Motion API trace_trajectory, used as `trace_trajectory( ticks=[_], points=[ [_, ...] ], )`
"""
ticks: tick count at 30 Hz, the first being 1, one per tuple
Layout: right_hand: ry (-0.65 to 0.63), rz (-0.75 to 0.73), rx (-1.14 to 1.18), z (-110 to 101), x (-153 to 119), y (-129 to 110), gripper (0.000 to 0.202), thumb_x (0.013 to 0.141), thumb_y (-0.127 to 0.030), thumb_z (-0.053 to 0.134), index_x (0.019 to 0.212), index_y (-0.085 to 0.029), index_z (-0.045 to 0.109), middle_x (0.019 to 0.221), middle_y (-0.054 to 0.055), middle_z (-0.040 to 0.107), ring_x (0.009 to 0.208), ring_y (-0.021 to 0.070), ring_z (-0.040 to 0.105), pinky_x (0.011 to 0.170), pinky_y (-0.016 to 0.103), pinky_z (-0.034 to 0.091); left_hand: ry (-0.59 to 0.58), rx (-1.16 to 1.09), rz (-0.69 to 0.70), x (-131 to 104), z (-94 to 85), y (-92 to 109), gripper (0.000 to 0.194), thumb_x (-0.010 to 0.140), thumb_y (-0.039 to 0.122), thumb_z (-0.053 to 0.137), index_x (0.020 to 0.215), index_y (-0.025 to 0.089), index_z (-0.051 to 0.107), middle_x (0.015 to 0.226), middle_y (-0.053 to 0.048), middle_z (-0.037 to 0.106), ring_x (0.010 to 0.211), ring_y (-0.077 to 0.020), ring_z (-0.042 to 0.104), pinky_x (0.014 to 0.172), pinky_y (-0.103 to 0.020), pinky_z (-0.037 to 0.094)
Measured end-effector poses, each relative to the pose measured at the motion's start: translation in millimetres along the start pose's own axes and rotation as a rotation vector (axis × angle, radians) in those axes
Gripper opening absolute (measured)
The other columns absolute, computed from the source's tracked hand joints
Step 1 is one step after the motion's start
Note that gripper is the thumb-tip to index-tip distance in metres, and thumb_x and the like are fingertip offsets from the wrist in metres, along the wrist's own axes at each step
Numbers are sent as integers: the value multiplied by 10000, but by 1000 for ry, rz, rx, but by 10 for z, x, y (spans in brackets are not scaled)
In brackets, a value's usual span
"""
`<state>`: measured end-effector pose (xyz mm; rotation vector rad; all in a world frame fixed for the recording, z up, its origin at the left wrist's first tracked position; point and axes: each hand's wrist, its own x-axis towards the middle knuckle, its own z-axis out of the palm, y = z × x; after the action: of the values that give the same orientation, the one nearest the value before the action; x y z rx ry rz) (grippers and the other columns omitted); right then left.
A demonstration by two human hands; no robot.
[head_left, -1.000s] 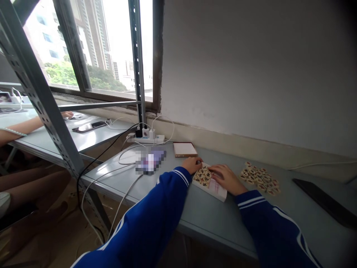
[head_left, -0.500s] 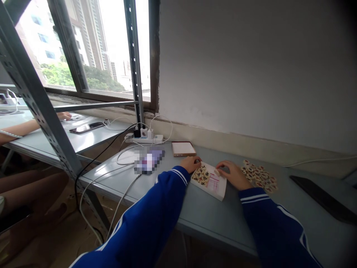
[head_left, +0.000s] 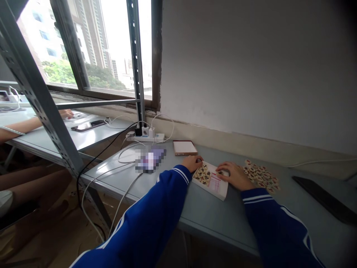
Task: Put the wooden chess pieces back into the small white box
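Observation:
A white open box (head_left: 222,193) lies at a slant on the grey table. Several round Chinese chess pieces (head_left: 203,175) with dark characters fill its left part; pink lines show on its right part. My left hand (head_left: 192,163) is closed on the box's far left corner, fingers curled over the edge. Over the box's right side, my right hand (head_left: 232,174) pinches a single chess piece (head_left: 220,173), partly hidden by the fingers. A loose heap of chess pieces (head_left: 262,175) is spread just right of my right hand.
Behind the box lies a shallow box lid (head_left: 184,148). A blurred-out phone (head_left: 152,159), white cables and a power strip (head_left: 147,137) are to the left. A dark flat object (head_left: 323,199) lies at right. Another person's arm (head_left: 30,125) rests on the neighbouring table.
My right hand has lowered the piece slightly, its fingers now flatter over the box's right side. My left hand stays at the corner. The view has shifted slightly.

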<state>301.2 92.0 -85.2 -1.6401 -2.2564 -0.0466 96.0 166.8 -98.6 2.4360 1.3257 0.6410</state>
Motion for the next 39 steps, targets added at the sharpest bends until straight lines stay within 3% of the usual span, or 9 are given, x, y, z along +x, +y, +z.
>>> trace_trajectory(
  ticks=[7, 13, 19, 30, 39],
  points=[
    [-16, 26, -25, 0, -29, 56, 239, 724, -433, 529, 883, -302, 652, 1051, 14, 577, 979, 241, 493, 756, 360, 344, -18, 2, -15, 5, 1, -2, 259, 791, 332, 467, 987, 242, 612, 829, 1, 621, 788, -155, 561, 705, -227, 424],
    [-7, 44, -73, -47, -39, 23, 167, 736, -372, 526, 807, -290, 653, 989, -5, 594, 967, 220, 499, 764, 354, 330, -3, -6, 1, 14, 18, -16, 238, 786, 328, 479, 968, 249, 611, 807, 10, 620, 777, -156, 559, 702, -233, 424],
    [-7, 59, -136, -80, -68, 18, 216, 735, -430, 524, 859, -307, 651, 1021, 7, 583, 959, 234, 494, 748, 351, 331, -38, -16, -19, -9, -25, 15, 275, 799, 357, 466, 1000, 234, 607, 843, -5, 620, 809, -159, 558, 732, -230, 422],
    [12, 86, -257, -104, -89, -38, 155, 752, -333, 517, 842, -264, 622, 975, 17, 597, 934, 234, 493, 734, 359, 312, -25, -4, -11, -2, -8, 16, 266, 802, 384, 460, 976, 249, 611, 781, 6, 609, 772, -153, 558, 700, -229, 422],
    [120, 46, -178, -70, -25, 34, 179, 780, -325, 480, 871, -220, 592, 948, 31, 608, 925, 220, 509, 738, 338, 332, -24, -2, -5, 13, 9, -3, 265, 806, 388, 455, 981, 255, 603, 786, 10, 611, 768, -154, 555, 703, -234, 421]
  ],
)
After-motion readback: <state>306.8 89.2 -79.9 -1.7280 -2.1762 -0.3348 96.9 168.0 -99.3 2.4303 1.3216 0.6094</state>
